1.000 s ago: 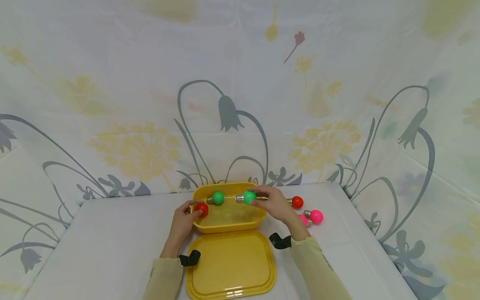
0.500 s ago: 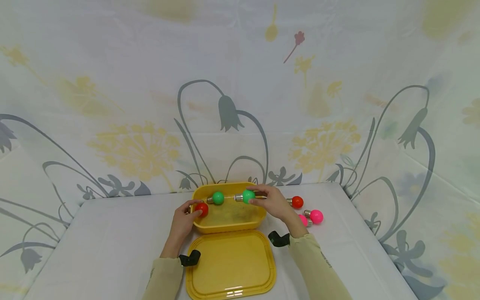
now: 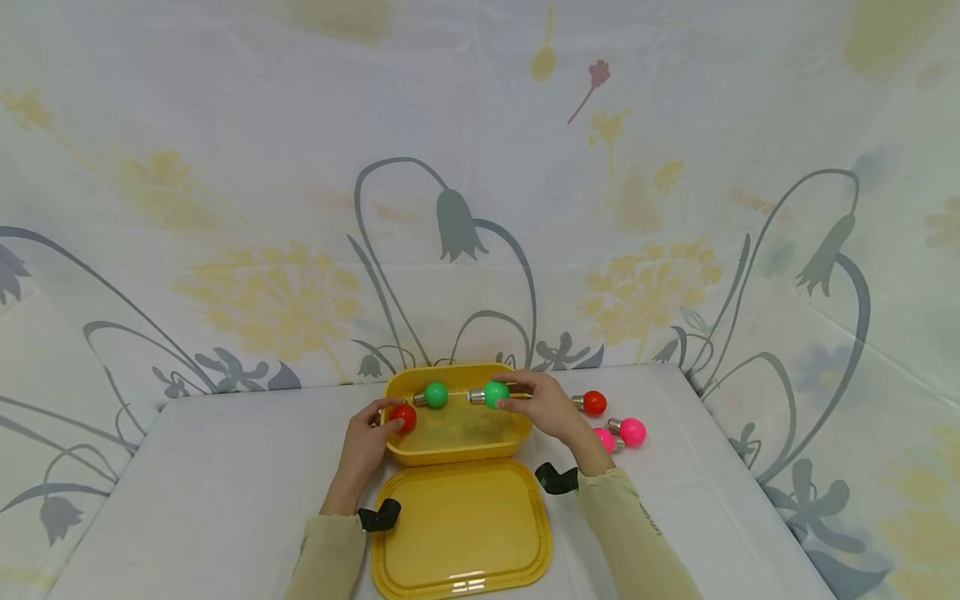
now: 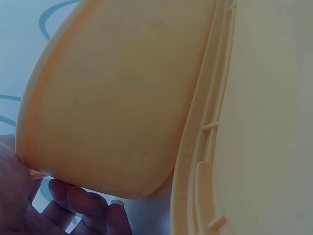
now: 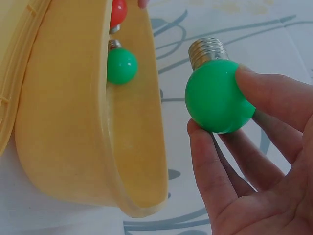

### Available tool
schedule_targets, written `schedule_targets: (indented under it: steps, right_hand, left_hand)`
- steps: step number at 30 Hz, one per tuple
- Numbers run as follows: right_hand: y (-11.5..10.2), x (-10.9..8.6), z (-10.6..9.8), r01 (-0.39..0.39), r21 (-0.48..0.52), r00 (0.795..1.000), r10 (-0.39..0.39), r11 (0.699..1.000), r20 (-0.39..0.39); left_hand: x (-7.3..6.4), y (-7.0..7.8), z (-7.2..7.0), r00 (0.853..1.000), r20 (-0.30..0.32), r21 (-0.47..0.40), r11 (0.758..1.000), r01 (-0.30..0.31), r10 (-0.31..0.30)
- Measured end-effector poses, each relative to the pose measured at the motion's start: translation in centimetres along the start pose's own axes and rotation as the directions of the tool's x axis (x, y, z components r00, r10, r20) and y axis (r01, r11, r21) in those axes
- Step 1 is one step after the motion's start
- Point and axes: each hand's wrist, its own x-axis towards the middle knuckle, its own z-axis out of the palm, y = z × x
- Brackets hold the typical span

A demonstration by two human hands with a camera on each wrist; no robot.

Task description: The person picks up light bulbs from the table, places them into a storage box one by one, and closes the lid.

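Observation:
My left hand [image 3: 365, 437] grips the left end of a yellow plastic box [image 3: 461, 457], its thumb over the rim. Beside that thumb sits a red light bulb [image 3: 405, 415] inside the box. A green light bulb [image 3: 436, 395] lies farther in, its metal base pointing left. My right hand [image 3: 546, 408] pinches a second green bulb [image 3: 495, 394] by its globe between thumb and fingers. This bulb's screw base points left, over the box's right part. In the left wrist view, curled fingers [image 4: 88, 200] show below the box end; the thumb is hidden there.
A yellow lid [image 3: 461, 529] lies flat in front of the box. Right of the box, on the white-covered table [image 3: 225, 475], are a red bulb [image 3: 595, 403] and two pink bulbs, one [image 3: 633, 432] farther right. A flower-patterned cloth [image 3: 480, 275] rises behind.
My right hand, with the green bulb, has shifted very slightly to the left. The left hand and the box hold their places.

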Motion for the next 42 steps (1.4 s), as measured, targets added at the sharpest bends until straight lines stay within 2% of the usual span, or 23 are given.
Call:
schedule_targets:
  steps: [1, 8, 23, 29, 42]
  right_hand:
    - [-0.1, 0.0, 0.0, 0.002, -0.003, 1.000, -0.002, 1.000, 0.000]
    - [4.0, 1.5, 0.2, -0.045, 0.028, 0.999, 0.045, 0.999, -0.014]
    - [4.0, 2.4, 0.3, -0.054, 0.030, 0.999, 0.054, 0.998, 0.003]
    - [4.4, 2.8, 0.2, -0.062, 0.002, 0.998, 0.062, 0.998, 0.008]
    - [4.3, 3.6, -0.2, -0.031, -0.033, 0.999, 0.032, 0.999, 0.028]
  left_hand:
    - [0.0, 0.0, 0.0, 1.000, 0.000, -0.001, 1.000, 0.001, -0.001]
    - [0.0, -0.1, -0.1, 1.000, 0.001, 0.000, 1.000, -0.012, 0.012]
    - [0.1, -0.3, 0.1, 1.000, -0.007, 0.019, 1.000, -0.007, 0.007]
    - [0.0, -0.3, 0.1, 1.000, -0.011, 0.016, 1.000, -0.013, 0.014]
    - [0.0, 0.0, 0.1, 1.000, -0.018, 0.009, 1.000, -0.020, 0.020]
